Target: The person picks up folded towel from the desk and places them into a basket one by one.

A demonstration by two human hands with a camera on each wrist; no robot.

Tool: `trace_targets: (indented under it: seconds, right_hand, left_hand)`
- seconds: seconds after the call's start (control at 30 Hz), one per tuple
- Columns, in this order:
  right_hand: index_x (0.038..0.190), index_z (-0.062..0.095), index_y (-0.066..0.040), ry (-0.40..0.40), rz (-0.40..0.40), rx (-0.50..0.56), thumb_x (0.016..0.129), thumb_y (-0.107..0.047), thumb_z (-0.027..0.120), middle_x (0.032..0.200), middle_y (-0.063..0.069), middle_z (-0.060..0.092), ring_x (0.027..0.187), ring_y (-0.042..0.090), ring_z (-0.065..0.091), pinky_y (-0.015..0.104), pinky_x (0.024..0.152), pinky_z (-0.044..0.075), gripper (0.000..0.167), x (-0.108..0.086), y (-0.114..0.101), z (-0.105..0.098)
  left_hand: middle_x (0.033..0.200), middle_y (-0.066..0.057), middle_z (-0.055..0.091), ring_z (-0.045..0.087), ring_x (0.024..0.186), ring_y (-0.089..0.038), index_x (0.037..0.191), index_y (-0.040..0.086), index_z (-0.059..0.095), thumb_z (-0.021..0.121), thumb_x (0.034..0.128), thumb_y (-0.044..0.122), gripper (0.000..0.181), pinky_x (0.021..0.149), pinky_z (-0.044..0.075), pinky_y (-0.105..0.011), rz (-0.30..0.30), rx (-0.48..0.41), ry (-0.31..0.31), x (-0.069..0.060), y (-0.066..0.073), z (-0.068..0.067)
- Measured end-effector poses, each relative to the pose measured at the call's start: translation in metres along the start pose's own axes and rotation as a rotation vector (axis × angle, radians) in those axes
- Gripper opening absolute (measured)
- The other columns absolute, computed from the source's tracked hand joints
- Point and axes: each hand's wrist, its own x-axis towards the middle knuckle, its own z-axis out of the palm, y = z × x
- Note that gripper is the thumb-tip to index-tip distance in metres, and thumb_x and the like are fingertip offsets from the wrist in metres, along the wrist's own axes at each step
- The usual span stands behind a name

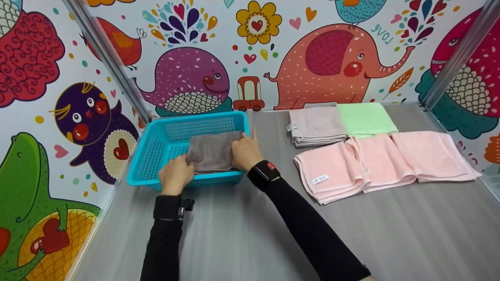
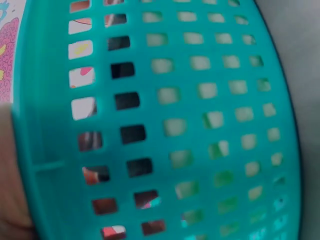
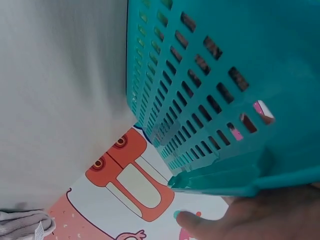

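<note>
A folded grey-brown towel (image 1: pixel 215 151) lies level in the front right part of a turquoise plastic basket (image 1: pixel 145 156). My left hand (image 1: pixel 175 174) grips the towel's left edge over the front rim, its fingers curled. At the right edge my right hand (image 1: pixel 246 151) holds the same towel, one finger stretched out past the basket's right rim. In the left wrist view the perforated basket wall (image 2: pixel 45 125) fills most of the picture, with part of the hand at the left edge. The right wrist view shows the basket's side (image 3: pixel 290 130) and part of the hand below the rim; the grip is hidden there.
On the grey table (image 1: pixel 234 234), to the right, lie a folded pale grey towel (image 1: pixel 318 123), a light green towel (image 1: pixel 367 119) and several folded pink towels (image 1: pixel 336 168) in a row. Cartoon-printed panels (image 1: pixel 258 58) stand behind and on both sides.
</note>
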Motion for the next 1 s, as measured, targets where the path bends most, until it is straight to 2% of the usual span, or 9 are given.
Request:
trace_targets:
  seconds: [0.13, 0.27, 0.37, 0.43, 0.5, 0.67, 0.8, 0.93, 1.0]
  right_hand:
    - [0.101, 0.077, -0.009, -0.047, -0.001, -0.032, 0.093, -0.027, 0.074, 0.106, 0.010, 0.079, 0.149, 0.030, 0.044, 0.062, 0.125, 0.018, 0.020, 0.0036, -0.0009, 0.0009]
    - [0.109, 0.076, -0.008, -0.078, 0.007, -0.053, 0.095, -0.026, 0.070, 0.115, 0.010, 0.078, 0.148, 0.029, 0.045, 0.062, 0.125, 0.020, 0.023, 0.0057, -0.0021, 0.0011]
    - [0.114, 0.076, -0.008, -0.086, 0.006, -0.065, 0.097, -0.025, 0.066, 0.119, 0.010, 0.076, 0.146, 0.029, 0.048, 0.061, 0.124, 0.021, 0.026, 0.0068, -0.0033, 0.0022]
    - [0.116, 0.075, -0.008, -0.095, 0.004, -0.074, 0.098, -0.025, 0.064, 0.122, 0.010, 0.076, 0.144, 0.030, 0.048, 0.061, 0.124, 0.022, 0.027, 0.0076, -0.0042, 0.0027]
    - [0.117, 0.075, -0.008, -0.103, 0.008, -0.085, 0.098, -0.025, 0.064, 0.123, 0.010, 0.075, 0.144, 0.030, 0.049, 0.061, 0.124, 0.023, 0.028, 0.0082, -0.0053, 0.0025]
    - [0.119, 0.075, -0.009, -0.136, 0.025, -0.113, 0.097, -0.030, 0.067, 0.128, 0.010, 0.073, 0.147, 0.030, 0.045, 0.062, 0.124, 0.022, 0.031, 0.0090, -0.0078, 0.0009]
    - [0.123, 0.074, -0.010, -0.157, 0.021, -0.124, 0.097, -0.030, 0.066, 0.133, 0.010, 0.071, 0.149, 0.031, 0.043, 0.062, 0.124, 0.022, 0.034, 0.0094, -0.0091, 0.0005]
    - [0.126, 0.073, -0.010, -0.155, 0.020, -0.138, 0.097, -0.031, 0.065, 0.136, 0.010, 0.070, 0.149, 0.030, 0.043, 0.062, 0.123, 0.024, 0.037, 0.0095, -0.0088, 0.0015]
    - [0.127, 0.073, -0.010, -0.141, 0.029, -0.134, 0.096, -0.032, 0.065, 0.136, 0.010, 0.070, 0.148, 0.029, 0.044, 0.061, 0.123, 0.026, 0.038, 0.0099, -0.0087, 0.0025]
  left_hand:
    - [0.065, -0.001, 0.033, 0.034, 0.061, -0.019, 0.085, 0.012, 0.058, 0.050, 0.1002, 0.018, 0.018, 0.056, 0.024, -0.033, -0.004, -0.002, -0.023, 0.0024, -0.0021, -0.0009]
    - [0.065, -0.001, 0.032, 0.028, 0.060, -0.018, 0.083, 0.011, 0.055, 0.047, 0.0953, 0.012, 0.015, 0.055, 0.022, -0.032, 0.001, -0.009, -0.063, 0.0047, -0.0030, -0.0023]
    - [0.070, -0.004, 0.042, 0.031, 0.061, -0.019, 0.112, 0.005, 0.070, 0.046, 0.0943, 0.012, 0.030, 0.055, 0.023, -0.032, -0.006, -0.005, -0.100, 0.0056, -0.0039, -0.0037]
    - [0.079, -0.010, 0.052, 0.037, 0.064, -0.021, 0.137, 0.005, 0.064, 0.045, 0.0942, 0.013, 0.047, 0.056, 0.026, -0.033, -0.017, 0.002, -0.122, 0.0058, -0.0041, -0.0050]
    - [0.097, -0.016, 0.063, 0.044, 0.071, -0.024, 0.150, 0.004, 0.053, 0.045, 0.0946, 0.015, 0.057, 0.058, 0.029, -0.034, -0.020, 0.008, -0.133, 0.0060, -0.0041, -0.0059]
    - [0.112, -0.019, 0.065, 0.053, 0.085, -0.029, 0.136, 0.003, 0.062, 0.044, 0.0961, 0.018, 0.046, 0.065, 0.033, -0.036, -0.013, 0.024, -0.152, 0.0067, -0.0037, -0.0064]
    - [0.100, -0.015, 0.060, 0.051, 0.082, -0.027, 0.124, 0.003, 0.065, 0.042, 0.0966, 0.019, 0.039, 0.064, 0.032, -0.035, -0.008, 0.035, -0.173, 0.0066, -0.0043, -0.0069]
    - [0.082, -0.009, 0.051, 0.045, 0.071, -0.023, 0.089, 0.009, 0.058, 0.042, 0.0947, 0.018, 0.020, 0.060, 0.030, -0.035, -0.006, 0.033, -0.168, 0.0066, -0.0041, -0.0068]
    - [0.074, -0.006, 0.044, 0.043, 0.067, -0.022, 0.078, 0.013, 0.049, 0.044, 0.0973, 0.022, 0.022, 0.059, 0.030, -0.035, -0.007, 0.033, -0.150, 0.0061, -0.0040, -0.0060]
